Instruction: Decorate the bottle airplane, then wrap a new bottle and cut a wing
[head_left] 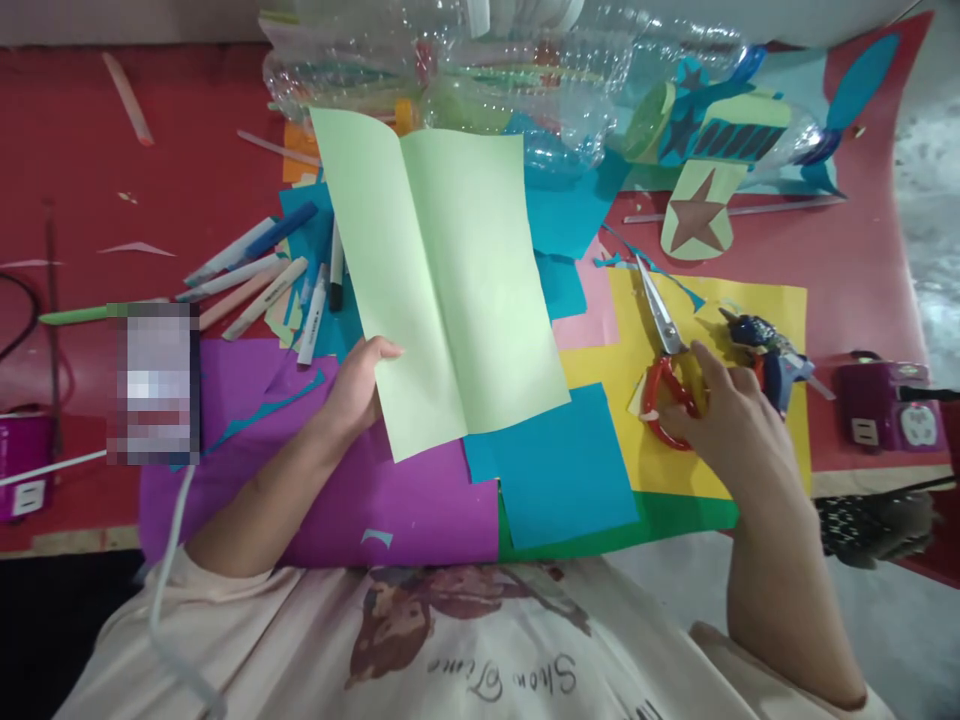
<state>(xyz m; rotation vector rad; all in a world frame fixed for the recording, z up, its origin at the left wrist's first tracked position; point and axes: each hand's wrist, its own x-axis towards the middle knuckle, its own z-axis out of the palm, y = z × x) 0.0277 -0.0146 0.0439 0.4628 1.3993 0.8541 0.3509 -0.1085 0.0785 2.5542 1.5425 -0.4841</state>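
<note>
A sheet of light green paper [487,270] with a crease down its middle is pinched by its lower left edge in my left hand [364,385]. It is raised over the coloured sheets. On the right, my right hand [731,415] is at the red handles of a pair of scissors [664,325], with fingers around the loops. The blades point away from me, over yellow paper [720,470]. A glue gun [772,350] with a dark blue body lies just beyond my right fingers, partly hidden by them.
Purple paper [420,510] and blue paper [562,460] lie in front of me. Several markers [262,295] are scattered at left, near a blurred phone-like device [154,385]. Clear plastic bottles [525,80] stand along the back. A power socket [892,405] is at the right edge.
</note>
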